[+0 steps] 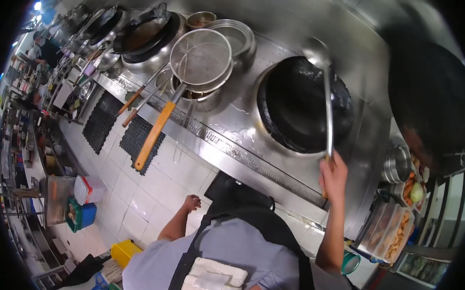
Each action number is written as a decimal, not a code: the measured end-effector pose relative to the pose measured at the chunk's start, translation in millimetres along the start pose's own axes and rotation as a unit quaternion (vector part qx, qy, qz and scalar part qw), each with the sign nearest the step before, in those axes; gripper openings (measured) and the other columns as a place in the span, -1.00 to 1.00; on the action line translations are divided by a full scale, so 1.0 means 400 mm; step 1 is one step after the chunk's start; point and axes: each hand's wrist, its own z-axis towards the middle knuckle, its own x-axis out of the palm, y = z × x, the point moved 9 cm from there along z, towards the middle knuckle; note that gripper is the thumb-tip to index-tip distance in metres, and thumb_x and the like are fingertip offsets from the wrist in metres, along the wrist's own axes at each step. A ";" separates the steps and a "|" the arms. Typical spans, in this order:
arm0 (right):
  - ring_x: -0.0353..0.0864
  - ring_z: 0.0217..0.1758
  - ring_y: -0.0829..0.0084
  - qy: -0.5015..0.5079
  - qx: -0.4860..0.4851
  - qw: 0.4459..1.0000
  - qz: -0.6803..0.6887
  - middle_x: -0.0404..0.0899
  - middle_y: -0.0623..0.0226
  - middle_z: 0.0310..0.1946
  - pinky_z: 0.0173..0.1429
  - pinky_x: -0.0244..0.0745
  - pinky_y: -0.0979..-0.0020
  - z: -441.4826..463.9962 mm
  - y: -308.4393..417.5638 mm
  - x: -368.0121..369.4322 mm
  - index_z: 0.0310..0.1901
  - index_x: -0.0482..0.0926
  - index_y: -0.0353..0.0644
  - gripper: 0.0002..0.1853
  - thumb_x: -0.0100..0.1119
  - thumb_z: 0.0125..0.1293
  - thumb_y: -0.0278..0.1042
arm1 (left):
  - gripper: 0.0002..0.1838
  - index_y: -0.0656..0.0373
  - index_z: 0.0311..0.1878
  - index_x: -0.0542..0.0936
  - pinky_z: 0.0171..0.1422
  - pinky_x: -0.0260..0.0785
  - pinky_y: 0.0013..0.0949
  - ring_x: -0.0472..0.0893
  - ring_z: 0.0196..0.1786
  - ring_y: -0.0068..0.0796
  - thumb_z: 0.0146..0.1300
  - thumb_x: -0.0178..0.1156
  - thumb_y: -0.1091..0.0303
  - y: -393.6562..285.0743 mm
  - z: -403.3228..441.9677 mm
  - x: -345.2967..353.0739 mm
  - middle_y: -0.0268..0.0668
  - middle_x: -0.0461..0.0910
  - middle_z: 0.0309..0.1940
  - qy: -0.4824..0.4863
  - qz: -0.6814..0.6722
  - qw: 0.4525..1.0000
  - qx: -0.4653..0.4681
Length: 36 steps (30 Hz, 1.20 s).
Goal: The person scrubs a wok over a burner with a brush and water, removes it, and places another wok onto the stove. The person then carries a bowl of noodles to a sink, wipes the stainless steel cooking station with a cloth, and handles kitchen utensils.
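My right hand (334, 176) is wrapped round the handle of a long metal ladle (327, 92), whose bowl is over the back edge of a black wok (304, 109). The wok sits on a round burner in the steel cooktop (234, 111). Low on the left, beside my body and above the floor, my left hand (192, 203) has its fingers curled in, touching nothing that shows; whether anything small is inside cannot be made out. A mesh strainer (201, 55) with a wooden handle rests on a metal pot left of the wok.
More woks (144, 35) and pots line the cooktop at the upper left. Tubs of food (387, 232) stand at the right. Black mats (103, 121) and a blue-green container (81, 215) are on the left. Two people are in the far left background.
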 end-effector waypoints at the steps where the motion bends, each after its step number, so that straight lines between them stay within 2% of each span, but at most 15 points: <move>1: 0.28 -0.75 0.68 0.040 -0.054 0.998 -0.014 0.40 0.51 -0.60 -0.69 0.17 0.57 0.092 0.042 0.081 0.09 0.49 -0.32 -0.68 0.11 0.31 -0.49 | -0.83 0.12 -0.13 0.52 -0.49 0.34 -0.32 0.66 -0.44 -0.40 0.27 0.07 0.30 0.020 -0.004 -0.030 -0.31 0.60 -0.47 -0.019 -0.016 0.999 -0.023; 8: 0.51 -0.71 0.45 0.131 -0.093 0.973 -0.163 0.48 0.26 -0.66 -0.68 0.33 0.43 0.603 0.169 0.612 -0.30 0.49 -0.31 -0.88 0.08 0.24 -0.43 | -0.79 0.09 -0.05 0.51 -0.42 0.39 -0.29 0.67 -0.41 -0.38 0.31 0.11 0.26 0.057 -0.039 -0.144 -0.31 0.61 -0.44 -0.048 -0.119 0.991 -0.036; 11: 0.43 -0.70 0.49 0.229 0.142 0.961 0.060 0.42 0.31 -0.64 -0.67 0.33 0.48 0.711 0.072 0.761 -0.31 0.46 -0.35 -0.87 0.04 0.28 -0.44 | -0.78 0.13 -0.02 0.51 -0.48 0.40 -0.39 0.68 -0.41 -0.40 0.29 0.13 0.33 0.029 -0.069 -0.163 -0.28 0.62 -0.43 -0.059 -0.174 0.983 -0.017; 13: 0.34 -0.69 0.55 0.318 0.336 0.806 0.370 0.36 0.38 -0.62 -0.68 0.28 0.52 0.734 0.032 0.846 -0.15 0.45 -0.43 -0.80 0.02 0.34 -0.42 | -0.75 0.15 0.01 0.50 -0.48 0.40 -0.40 0.68 -0.40 -0.39 0.29 0.13 0.34 0.022 -0.087 -0.171 -0.24 0.63 -0.41 -0.062 -0.189 0.980 -0.014; 15: 0.31 -0.68 0.55 0.314 0.358 0.708 0.522 0.33 0.38 -0.59 -0.68 0.26 0.54 0.746 0.077 0.844 -0.01 0.32 -0.49 -0.72 -0.02 0.36 -0.45 | -0.74 0.15 0.03 0.48 -0.44 0.43 -0.35 0.69 -0.37 -0.37 0.30 0.12 0.34 0.036 -0.085 -0.174 -0.22 0.65 -0.37 -0.058 -0.182 0.981 -0.014; 17: 0.32 -0.66 0.56 0.331 0.332 0.612 0.637 0.32 0.34 -0.52 -0.67 0.24 0.57 0.750 0.135 0.840 0.18 0.04 -0.56 -0.53 -0.08 0.37 -0.49 | -0.73 0.15 0.04 0.47 -0.39 0.45 -0.30 0.70 -0.35 -0.35 0.31 0.11 0.32 0.092 -0.047 -0.182 -0.23 0.65 -0.36 -0.039 -0.203 0.978 -0.003; 19: 0.32 -0.66 0.56 0.342 0.299 0.567 0.687 0.32 0.34 -0.51 -0.67 0.25 0.57 0.750 0.154 0.833 0.18 0.09 -0.54 -0.57 -0.09 0.38 -0.48 | -0.72 0.15 0.05 0.46 -0.40 0.44 -0.29 0.70 -0.35 -0.33 0.28 0.10 0.35 0.086 -0.043 -0.191 -0.23 0.64 -0.38 -0.015 -0.015 0.991 0.130; 21: 0.33 -0.66 0.56 0.366 0.268 0.515 0.728 0.33 0.34 -0.52 -0.67 0.25 0.57 0.742 0.184 0.822 0.12 0.19 -0.52 -0.63 -0.08 0.38 -0.47 | -0.72 0.15 0.03 0.46 -0.40 0.43 -0.29 0.69 -0.36 -0.33 0.25 0.09 0.39 0.067 -0.083 -0.197 -0.23 0.63 -0.39 -0.026 -0.109 0.994 0.019; 23: 0.35 -0.67 0.56 0.403 0.244 0.455 0.756 0.34 0.36 -0.53 -0.69 0.25 0.56 0.720 0.232 0.808 0.02 0.32 -0.47 -0.72 -0.04 0.37 -0.45 | -0.75 0.16 0.00 0.46 -0.41 0.43 -0.31 0.67 -0.39 -0.34 0.26 0.08 0.39 0.003 -0.105 -0.205 -0.22 0.61 -0.41 -0.012 -0.013 0.988 0.152; 26: 0.33 -0.72 0.55 0.355 0.240 0.757 0.493 0.33 0.40 -0.63 -0.72 0.25 0.52 0.758 0.191 0.805 -0.18 0.46 -0.29 -0.87 0.03 0.35 -0.42 | -0.76 0.17 0.00 0.46 -0.43 0.42 -0.32 0.66 -0.41 -0.35 0.27 0.07 0.40 -0.005 -0.104 -0.212 -0.23 0.60 -0.43 -0.027 -0.094 0.995 0.036; 27: 0.36 -0.77 0.49 0.233 0.171 0.896 0.338 0.36 0.37 -0.70 -0.74 0.29 0.43 0.766 0.193 0.764 -0.32 0.47 -0.24 -0.91 0.13 0.24 -0.43 | -0.76 0.17 0.00 0.45 -0.44 0.42 -0.32 0.66 -0.42 -0.35 0.27 0.07 0.40 -0.002 -0.095 -0.215 -0.23 0.60 -0.43 -0.033 -0.117 0.993 -0.007; 28: 0.41 -0.74 0.45 0.215 0.122 0.947 0.205 0.40 0.31 -0.68 -0.72 0.32 0.39 0.768 0.191 0.759 -0.36 0.46 -0.26 -0.93 0.10 0.21 -0.45 | -0.76 0.18 0.00 0.45 -0.44 0.42 -0.32 0.66 -0.41 -0.35 0.28 0.06 0.40 -0.018 -0.089 -0.218 -0.23 0.60 -0.42 -0.034 -0.111 0.993 -0.004; 30: 0.51 -0.70 0.38 0.161 0.024 0.984 -0.076 0.50 0.17 -0.64 -0.69 0.37 0.32 0.781 0.184 0.742 -0.42 0.46 -0.30 -0.94 0.05 0.15 -0.51 | -0.76 0.18 0.01 0.45 -0.44 0.42 -0.32 0.66 -0.40 -0.35 0.28 0.06 0.40 -0.051 -0.074 -0.214 -0.22 0.61 -0.40 -0.035 -0.100 0.994 0.003; 32: 0.53 -0.70 0.32 0.149 0.013 0.978 -0.143 0.53 0.07 -0.62 -0.67 0.40 0.27 0.771 0.162 0.747 -0.43 0.44 -0.34 -0.93 0.02 0.09 -0.52 | -0.76 0.20 0.01 0.45 -0.44 0.42 -0.32 0.67 -0.40 -0.34 0.29 0.06 0.40 -0.094 -0.062 -0.205 -0.22 0.61 -0.39 -0.016 -0.081 0.996 0.022; 36: 0.46 -0.68 0.41 0.298 0.252 0.891 0.232 0.43 0.29 -0.68 -0.68 0.34 0.39 0.756 0.036 0.821 -0.50 0.40 -0.26 -0.88 0.05 0.18 -0.54 | -0.75 0.22 0.02 0.45 -0.44 0.43 -0.32 0.67 -0.39 -0.33 0.29 0.05 0.40 -0.149 -0.043 -0.196 -0.20 0.62 -0.37 -0.027 -0.082 0.996 0.033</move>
